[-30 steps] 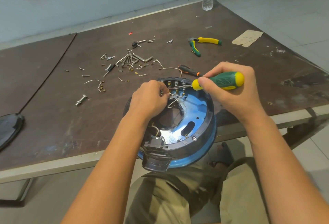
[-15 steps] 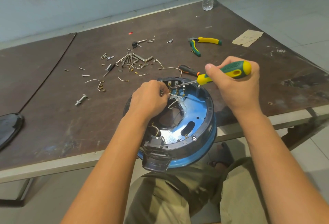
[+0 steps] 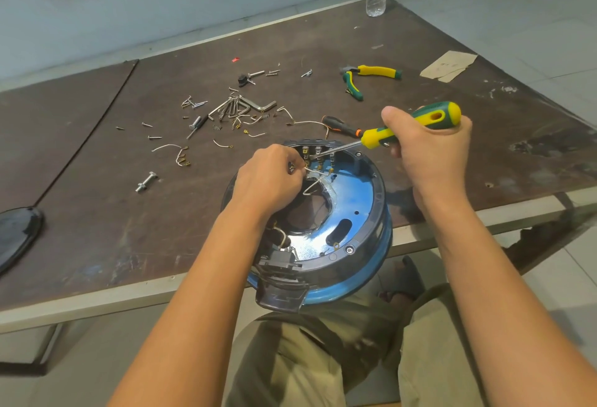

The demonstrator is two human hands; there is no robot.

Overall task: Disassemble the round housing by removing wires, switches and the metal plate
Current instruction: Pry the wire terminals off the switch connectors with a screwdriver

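Round black-and-blue plastic housing [image 3: 381, 200] sits at front edge of brown bench [image 3: 97, 212], overhanging lap. Left hand [image 3: 269, 180] pinches thin white wire [image 3: 318, 172] near far-rim terminals. Right hand [image 3: 433, 154] grips green-and-yellow screwdriver [image 3: 374, 139], tip at terminals. Wire likely springy, easily kinked: hold close to lug. Housing looks rigid, light, may rock.

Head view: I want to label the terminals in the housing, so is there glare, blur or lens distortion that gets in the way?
Head view: light is soft and even; white glare sits on the near part of the metal plate, clear of the terminals at the far rim; the table edges bow from the wide lens; the trousers at the bottom look smeared.
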